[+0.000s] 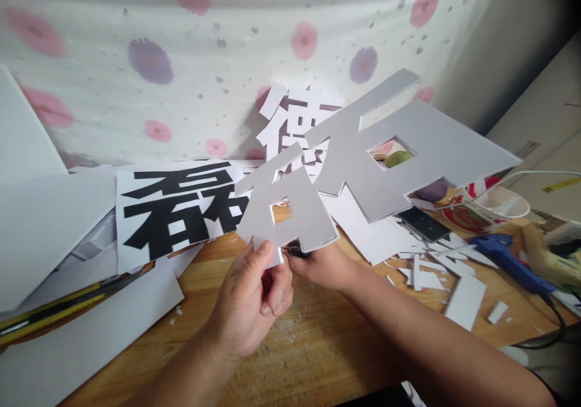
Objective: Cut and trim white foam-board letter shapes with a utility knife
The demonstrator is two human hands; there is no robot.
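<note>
A large grey-white foam board cutout of a Chinese character (345,158) is held up in front of me, tilted, with square windows cut through it. My left hand (263,292) pinches its lower edge, thumb on the near face and fingers curled behind. Beneath the board's lower right edge, my right hand (313,264) is closed, with its fingers mostly hidden. Something small and black (297,251) shows at it, too covered to name. To the left lies a paper sheet with a printed black character (181,207).
A white character cutout (290,122) leans on the flowered curtain (149,98). Blue glue gun (512,261), foam scraps (467,301), black phone-like slab (424,224) and a white bowl (503,204) sit right. A yellow-black cutter (59,310) lies left among white boards (100,340).
</note>
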